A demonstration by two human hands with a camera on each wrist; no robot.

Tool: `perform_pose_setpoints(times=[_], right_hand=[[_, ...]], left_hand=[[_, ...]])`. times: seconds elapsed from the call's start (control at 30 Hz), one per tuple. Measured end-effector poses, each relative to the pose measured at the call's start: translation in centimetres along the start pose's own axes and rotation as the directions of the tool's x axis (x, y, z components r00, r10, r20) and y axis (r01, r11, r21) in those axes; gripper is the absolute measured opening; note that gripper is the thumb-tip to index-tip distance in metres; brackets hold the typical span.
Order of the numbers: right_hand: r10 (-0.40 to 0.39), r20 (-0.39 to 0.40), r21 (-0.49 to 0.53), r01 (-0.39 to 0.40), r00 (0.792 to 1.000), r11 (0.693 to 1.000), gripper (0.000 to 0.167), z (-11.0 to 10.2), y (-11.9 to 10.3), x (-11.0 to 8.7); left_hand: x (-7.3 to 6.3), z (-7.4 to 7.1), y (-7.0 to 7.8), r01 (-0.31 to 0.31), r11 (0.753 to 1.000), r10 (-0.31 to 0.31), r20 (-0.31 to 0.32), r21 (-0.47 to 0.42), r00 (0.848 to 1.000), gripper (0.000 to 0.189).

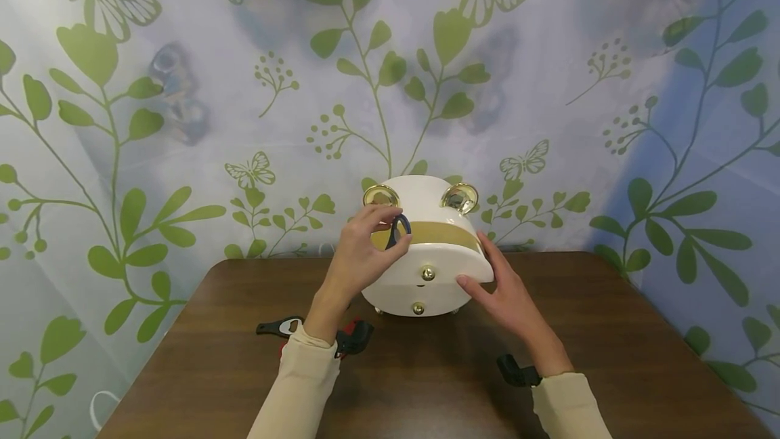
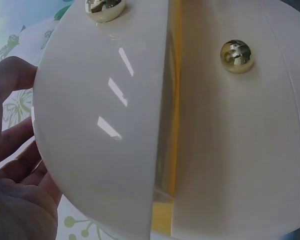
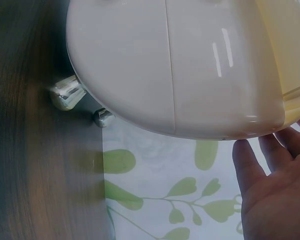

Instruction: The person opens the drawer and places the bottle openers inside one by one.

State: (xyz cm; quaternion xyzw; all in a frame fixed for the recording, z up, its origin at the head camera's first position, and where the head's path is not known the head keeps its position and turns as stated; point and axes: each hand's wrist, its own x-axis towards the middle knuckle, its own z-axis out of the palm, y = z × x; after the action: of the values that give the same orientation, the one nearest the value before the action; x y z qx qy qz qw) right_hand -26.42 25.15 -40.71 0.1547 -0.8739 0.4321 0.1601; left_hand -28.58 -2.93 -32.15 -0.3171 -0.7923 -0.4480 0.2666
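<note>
A white rounded drawer box (image 1: 422, 196) with gold trim stands on the table, its upper drawer (image 1: 390, 274) pulled out toward me. My left hand (image 1: 363, 249) is over the left side of this drawer and pinches a dark blue loop-shaped tool (image 1: 407, 223) between thumb and fingers. The left wrist view shows the left hand (image 2: 22, 170) beside the drawer front; the tool is hidden there. My right hand (image 1: 508, 297) grips the drawer's right end, thumb on the front, fingers along the side. In the right wrist view its fingertips (image 3: 244, 150) meet the white edge.
A black bottle opener (image 1: 275, 327) lies on the brown wooden table (image 1: 225, 371), left of the box. Something red (image 1: 353, 325) is partly hidden under the left wrist, where a black wrist camera (image 1: 356, 339) sits. Behind hangs a leaf-printed curtain (image 1: 244, 134).
</note>
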Motion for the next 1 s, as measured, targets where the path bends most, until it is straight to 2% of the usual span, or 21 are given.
perform_pose_setpoints(times=[0.17,0.67,1.0], right_hand=[[0.006,0.001,0.0,-0.006,1.0,1.0,0.088,0.05,0.09,0.04],[0.018,0.001,0.015,-0.018,1.0,1.0,0.089,0.1,-0.05,-0.06],[0.016,0.003,0.016,-0.016,1.0,1.0,0.089,-0.1,-0.18,0.08]], left_hand=[[-0.09,0.03,0.0,0.014,1.0,-0.014,0.003,0.0,1.0,0.039],[-0.31,0.16,-0.25,-0.009,1.0,0.009,-0.014,0.005,1.0,0.035],[-0.6,-0.23,-0.19,-0.019,1.0,0.018,-0.049,-0.023,0.999,0.037]])
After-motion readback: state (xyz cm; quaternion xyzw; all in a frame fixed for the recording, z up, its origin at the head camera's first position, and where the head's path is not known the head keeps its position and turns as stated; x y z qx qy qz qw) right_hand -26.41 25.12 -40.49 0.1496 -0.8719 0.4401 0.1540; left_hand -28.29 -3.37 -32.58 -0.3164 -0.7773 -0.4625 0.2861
